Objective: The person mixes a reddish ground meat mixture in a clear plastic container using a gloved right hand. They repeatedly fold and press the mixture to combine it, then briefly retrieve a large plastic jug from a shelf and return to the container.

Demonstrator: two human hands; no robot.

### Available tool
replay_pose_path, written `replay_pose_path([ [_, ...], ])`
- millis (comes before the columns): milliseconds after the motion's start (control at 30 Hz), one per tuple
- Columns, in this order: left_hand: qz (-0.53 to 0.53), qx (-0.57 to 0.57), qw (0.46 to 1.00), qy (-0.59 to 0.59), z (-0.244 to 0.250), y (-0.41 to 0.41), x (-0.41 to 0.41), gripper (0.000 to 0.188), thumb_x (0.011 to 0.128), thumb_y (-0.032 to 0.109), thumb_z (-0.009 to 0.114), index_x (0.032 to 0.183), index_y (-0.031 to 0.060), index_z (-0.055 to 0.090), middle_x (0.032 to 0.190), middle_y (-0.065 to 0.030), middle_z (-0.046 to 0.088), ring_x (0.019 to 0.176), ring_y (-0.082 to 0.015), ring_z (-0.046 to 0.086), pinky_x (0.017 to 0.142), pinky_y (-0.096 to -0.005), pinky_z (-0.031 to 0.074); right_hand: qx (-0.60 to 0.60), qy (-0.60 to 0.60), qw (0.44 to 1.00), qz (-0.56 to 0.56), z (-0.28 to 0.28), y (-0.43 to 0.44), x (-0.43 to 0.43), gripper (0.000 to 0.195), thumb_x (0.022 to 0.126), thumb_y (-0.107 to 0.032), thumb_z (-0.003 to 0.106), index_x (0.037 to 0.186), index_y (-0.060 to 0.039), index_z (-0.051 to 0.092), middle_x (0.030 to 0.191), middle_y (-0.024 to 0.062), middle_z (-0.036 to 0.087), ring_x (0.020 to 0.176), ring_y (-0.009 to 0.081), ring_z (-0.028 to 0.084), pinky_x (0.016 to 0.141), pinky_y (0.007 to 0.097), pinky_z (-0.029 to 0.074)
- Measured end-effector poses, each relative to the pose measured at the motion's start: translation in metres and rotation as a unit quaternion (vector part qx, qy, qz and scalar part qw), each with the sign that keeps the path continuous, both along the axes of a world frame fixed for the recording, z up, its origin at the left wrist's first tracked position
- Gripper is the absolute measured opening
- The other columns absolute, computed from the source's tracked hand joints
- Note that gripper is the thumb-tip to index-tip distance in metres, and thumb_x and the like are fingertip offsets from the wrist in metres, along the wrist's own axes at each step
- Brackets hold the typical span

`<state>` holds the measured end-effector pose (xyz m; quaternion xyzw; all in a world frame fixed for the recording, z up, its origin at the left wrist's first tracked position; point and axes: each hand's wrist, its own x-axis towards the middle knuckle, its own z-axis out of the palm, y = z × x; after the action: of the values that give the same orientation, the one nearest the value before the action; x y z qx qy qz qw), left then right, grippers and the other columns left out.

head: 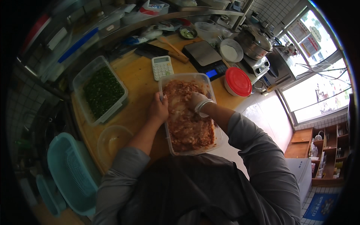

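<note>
A clear plastic tub [194, 153] of ground meat [185, 123] stands at the table's near edge, close to my body. My left hand [159, 109] grips its left wall, with the thumb at the rim. My right hand [197, 101], in a thin clear glove, is pushed into the meat near the tub's upper right; its fingertips are hidden, so I cannot tell how they are closed. Left of the tub, another clear plastic container [123, 98] holds chopped green herbs or vegetables [102, 92]. A white calculator [162, 68] lies just beyond the meat tub.
Beyond lie a cleaver [153, 50], a digital kitchen scale [203, 53], a red-lidded bowl [238, 81] and a bowl of white powder [230, 51]. A steamer pot [253, 40] stands at the back right. A clear round lid or bowl [112, 140] and teal plastic baskets [66, 168] are at the left.
</note>
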<state>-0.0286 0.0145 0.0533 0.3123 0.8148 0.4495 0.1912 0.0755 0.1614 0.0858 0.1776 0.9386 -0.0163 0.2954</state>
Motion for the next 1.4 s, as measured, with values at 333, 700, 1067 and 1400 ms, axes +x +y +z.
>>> replay_pose_path([
  [333, -0.004, -0.041, 0.999, 0.01, 0.003, -0.001, 0.0, 0.032, 0.092, 0.03, 0.044, 0.115, 0.0077, 0.044, 0.104, -0.0217, 0.059, 0.094, -0.0407, 0.056, 0.078, -0.0461, 0.044, -0.14, 0.033, 0.989, -0.039, -0.014, -0.066, -0.002, 0.031, 0.081, -0.025, 0.056, 0.096, 0.0007, 0.066, 0.095, 0.0213, 0.064, 0.089, 0.0323, 0.063, 0.076, 0.0394, 0.05],
  [700, -0.003, -0.022, 1.0, -0.009, -0.002, -0.001, -0.002, 0.033, 0.091, 0.031, 0.045, 0.114, 0.0081, 0.045, 0.104, -0.0206, 0.059, 0.093, -0.0403, 0.056, 0.077, -0.0461, 0.045, -0.076, 0.008, 0.997, -0.032, 0.012, -0.044, 0.016, 0.037, 0.081, -0.038, 0.057, 0.088, -0.0038, 0.067, 0.085, 0.0201, 0.065, 0.083, 0.0338, 0.063, 0.072, 0.0416, 0.05],
  [1067, -0.001, -0.042, 0.999, 0.004, -0.003, 0.0, -0.002, 0.034, 0.091, 0.033, 0.044, 0.114, 0.0074, 0.044, 0.104, -0.0203, 0.059, 0.092, -0.0394, 0.057, 0.076, -0.0463, 0.045, -0.084, 0.054, 0.994, 0.044, -0.003, -0.063, 0.009, 0.016, 0.075, -0.01, 0.059, 0.085, -0.0013, 0.067, 0.087, 0.0184, 0.066, 0.085, 0.0316, 0.065, 0.071, 0.0389, 0.052],
  [1400, 0.001, -0.043, 0.999, 0.01, -0.003, -0.001, -0.002, 0.036, 0.092, 0.034, 0.043, 0.115, 0.007, 0.044, 0.105, -0.0203, 0.058, 0.094, -0.0394, 0.056, 0.077, -0.046, 0.045, -0.07, 0.011, 0.997, -0.039, -0.012, -0.051, 0.004, 0.023, 0.078, -0.02, 0.059, 0.088, -0.0006, 0.067, 0.086, 0.0192, 0.066, 0.087, 0.0318, 0.064, 0.073, 0.0387, 0.051],
])
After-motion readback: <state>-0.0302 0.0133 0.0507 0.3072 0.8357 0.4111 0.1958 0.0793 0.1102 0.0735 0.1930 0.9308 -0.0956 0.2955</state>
